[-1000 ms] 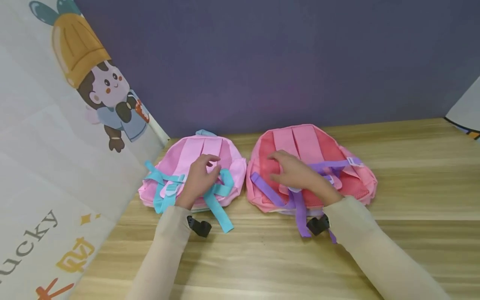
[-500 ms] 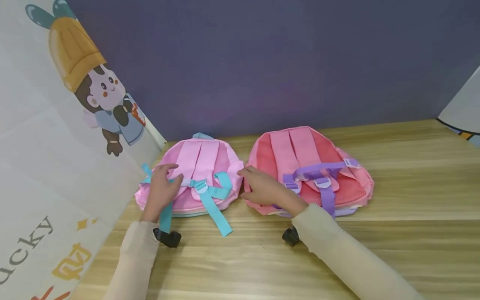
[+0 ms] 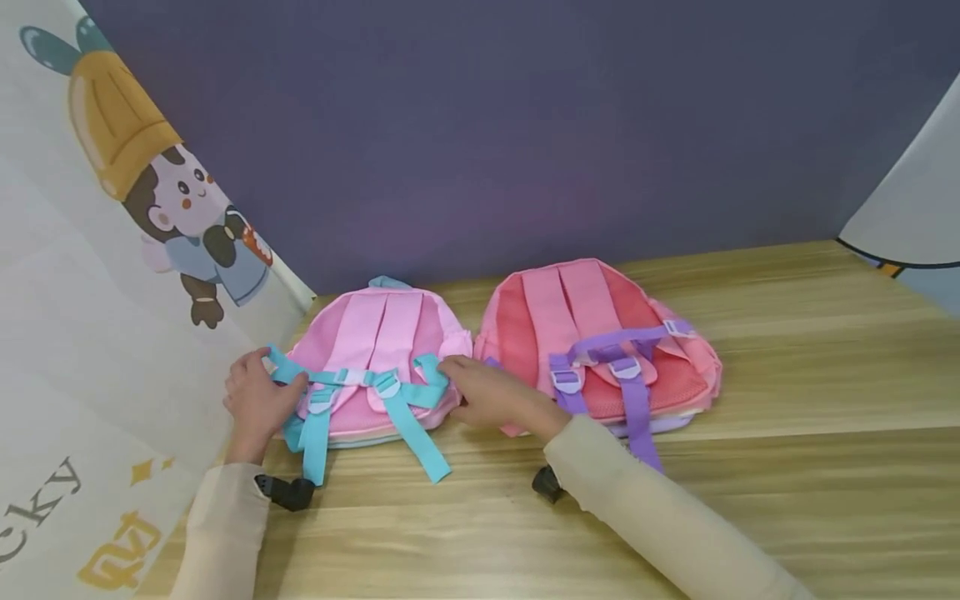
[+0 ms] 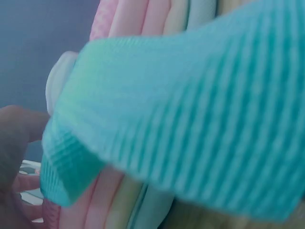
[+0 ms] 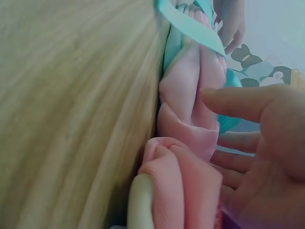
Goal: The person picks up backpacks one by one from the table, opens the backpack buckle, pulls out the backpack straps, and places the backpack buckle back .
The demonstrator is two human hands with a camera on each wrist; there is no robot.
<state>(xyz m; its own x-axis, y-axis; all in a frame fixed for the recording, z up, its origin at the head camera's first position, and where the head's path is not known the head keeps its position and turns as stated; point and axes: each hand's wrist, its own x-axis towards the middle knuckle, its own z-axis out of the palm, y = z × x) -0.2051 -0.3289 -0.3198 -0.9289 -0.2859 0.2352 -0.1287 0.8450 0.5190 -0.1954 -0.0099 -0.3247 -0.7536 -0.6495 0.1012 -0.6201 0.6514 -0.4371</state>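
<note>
A light pink backpack point(image 3: 375, 333) lies with its shoulder straps up, its teal webbing point(image 3: 411, 433) trailing over its lower half and onto the table. At its left side is my left hand point(image 3: 258, 404), thumb and fingers spread apart beside the webbing. A teal strap point(image 4: 190, 119) fills most of the left wrist view and hides part of the bag. My right hand point(image 3: 498, 393) reaches to the bag's right side with fingers extended; in the right wrist view its thumb point(image 5: 233, 101) overlaps the pink side wall.
Close on the right lies a coral-pink backpack point(image 3: 577, 312) with purple webbing point(image 3: 637, 408), partly behind my right hand. Both bags rest on a wood-grain table point(image 3: 465, 525). A dark panel point(image 3: 525, 133) stands behind, and a white printed sheet point(image 3: 67, 333) hangs at the left.
Both hands have moved left: the left hand from over the light pink backpack to its left side, the right from over the coral one to the light pink one's right side. The view has shifted slightly.
</note>
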